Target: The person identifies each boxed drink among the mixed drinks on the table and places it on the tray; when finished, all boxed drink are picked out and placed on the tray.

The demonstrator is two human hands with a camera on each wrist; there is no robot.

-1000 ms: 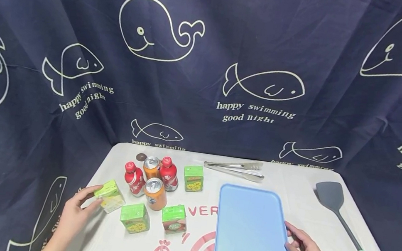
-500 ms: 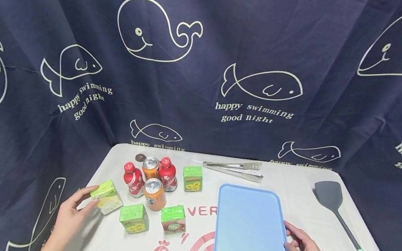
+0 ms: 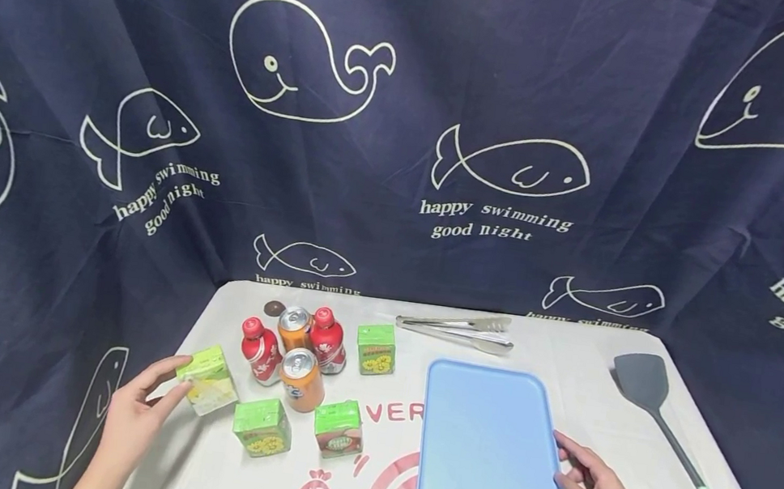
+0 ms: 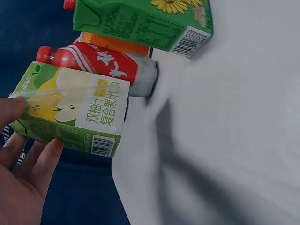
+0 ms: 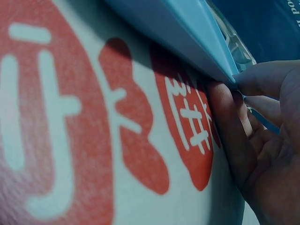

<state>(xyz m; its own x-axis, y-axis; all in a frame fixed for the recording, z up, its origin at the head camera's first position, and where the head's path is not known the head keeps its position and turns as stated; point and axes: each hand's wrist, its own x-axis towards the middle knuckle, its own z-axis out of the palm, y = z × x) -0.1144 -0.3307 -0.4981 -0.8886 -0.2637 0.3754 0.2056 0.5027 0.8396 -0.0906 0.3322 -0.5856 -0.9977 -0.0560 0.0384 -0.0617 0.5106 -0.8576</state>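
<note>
My left hand (image 3: 137, 417) pinches a light-green juice box (image 3: 208, 381) at the table's left edge, thumb on the near side and fingers behind. In the left wrist view the box shows pale yellow fruit pictures and a barcode. Just right of it stand a red bottle (image 3: 261, 351) and a green juice box with yellow flowers (image 3: 262, 428). My right hand (image 3: 593, 485) holds the right edge of a blue rectangular tray (image 3: 494, 453). In the right wrist view, thumb and index finger pinch the tray's rim (image 5: 225, 70); the other fingers are partly hidden.
Two orange cans (image 3: 302, 380), another red bottle (image 3: 327, 343) and more green boxes (image 3: 338, 430) stand left of the tray. Metal tongs (image 3: 458, 330) lie at the back. A grey spatula (image 3: 643, 381) with a mint handle lies along the right. Dark-blue printed cloth (image 3: 395, 220) hangs behind.
My left hand and the light-green juice box have shifted slightly left. My right hand keeps its hold on the tray's edge, and the other things stay in place.
</note>
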